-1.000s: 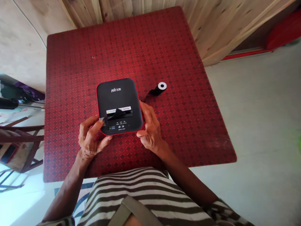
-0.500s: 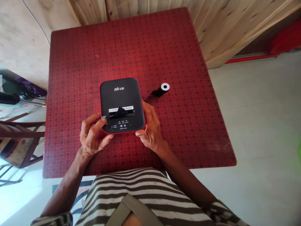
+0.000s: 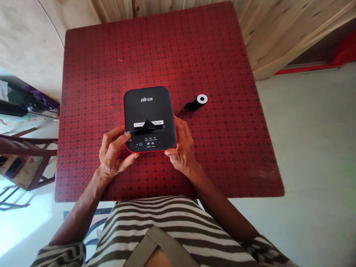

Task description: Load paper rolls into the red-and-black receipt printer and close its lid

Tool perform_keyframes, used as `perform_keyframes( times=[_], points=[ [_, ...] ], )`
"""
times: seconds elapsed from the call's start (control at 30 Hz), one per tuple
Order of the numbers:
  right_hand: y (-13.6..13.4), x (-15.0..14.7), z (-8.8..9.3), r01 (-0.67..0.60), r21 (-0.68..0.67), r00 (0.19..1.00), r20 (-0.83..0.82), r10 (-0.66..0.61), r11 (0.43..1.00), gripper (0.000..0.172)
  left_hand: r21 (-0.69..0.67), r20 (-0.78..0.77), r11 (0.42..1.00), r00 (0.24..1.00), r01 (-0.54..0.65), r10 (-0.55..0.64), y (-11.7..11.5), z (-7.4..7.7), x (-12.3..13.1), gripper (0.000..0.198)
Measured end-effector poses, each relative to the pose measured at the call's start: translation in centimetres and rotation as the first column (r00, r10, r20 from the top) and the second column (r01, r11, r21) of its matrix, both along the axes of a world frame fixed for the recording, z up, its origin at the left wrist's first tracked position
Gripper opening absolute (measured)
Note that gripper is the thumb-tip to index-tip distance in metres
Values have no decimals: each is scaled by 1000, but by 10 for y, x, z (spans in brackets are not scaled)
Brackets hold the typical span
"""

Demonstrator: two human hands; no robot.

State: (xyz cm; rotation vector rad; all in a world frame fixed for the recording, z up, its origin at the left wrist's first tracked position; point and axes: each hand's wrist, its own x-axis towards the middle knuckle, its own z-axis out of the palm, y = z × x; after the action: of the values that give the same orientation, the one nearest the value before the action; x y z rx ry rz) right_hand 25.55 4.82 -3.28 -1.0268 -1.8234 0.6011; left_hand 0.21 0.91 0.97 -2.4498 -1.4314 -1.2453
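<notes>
The black strip (image 3: pixel 148 125) now overlaps the label (image 3: pixel 139 124) more.

Wearing a striped top (image 3: pixel 178 222)
Dark olive and off-white stripes are running across the front — a plain olive neckband (image 3: pixel 176 247) is forming a V — while the left sleeve (image 3: pixel 62 255) and right sleeve (image 3: pixel 267 254) are showing similar dark and pale tones.

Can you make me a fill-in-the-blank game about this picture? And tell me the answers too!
1. The black device has a thin ____ edge around it.
2. On the table, the black roll shows a ____ end with a dark hole.
3. Between the left hand and the right hand, the one nearer the roll is the ____ one.
4. The person's top is patterned with ____.

Missing words: red; white; right; stripes.
</notes>
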Motion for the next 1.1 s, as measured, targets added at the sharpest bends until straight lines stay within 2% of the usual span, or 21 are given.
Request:
perform_keyframes(
  times=[0.3, 0.63, 0.77, 0.87, 0.9, 0.97, 1.03, 1.1],
  points=[
    [1, -2, -3, 10, 19, 1000, -3, -10, 1000, 98, -143, 46, 989, 998, -45, 52, -8, 8, 3, 56],
    [2, -2, -1, -1, 4, 1000, 13, 0, 1000, 100, -159, 101, 986, 993, -48, 64, -1, -1, 2, 58],
    [0, 0, 3, -3, -2, 1000, -3, 3, 1000, 98, -109, 121, 993, 991, -37, 51, -1, -8, 2, 56],
    [-2, 8, 22, 43, 46, 998, -45, -41, 998, 95, -60, 107, 998, 993, -36, 42, -1, -11, 3, 58],
    [-2, 10, 32, 71, 70, 997, -45, -68, 995, 88, -48, 101, 998, 994, -37, 42, -1, -11, 4, 58],
    [3, 13, 57, 102, 119, 995, 6, -103, 988, 62, -37, 88, 998, 995, -41, 44, -1, -12, 4, 57],
    [13, 10, 82, 42, 146, 988, 144, -63, 988, 34, -34, 79, 998, 996, -50, 52, -1, -14, 3, 58],
    [29, -2, 102, -91, 132, 935, 353, 39, 987, 25, -41, 81, 997, 995, -60, 63, -1, -16, 3, 66]
  ],
)
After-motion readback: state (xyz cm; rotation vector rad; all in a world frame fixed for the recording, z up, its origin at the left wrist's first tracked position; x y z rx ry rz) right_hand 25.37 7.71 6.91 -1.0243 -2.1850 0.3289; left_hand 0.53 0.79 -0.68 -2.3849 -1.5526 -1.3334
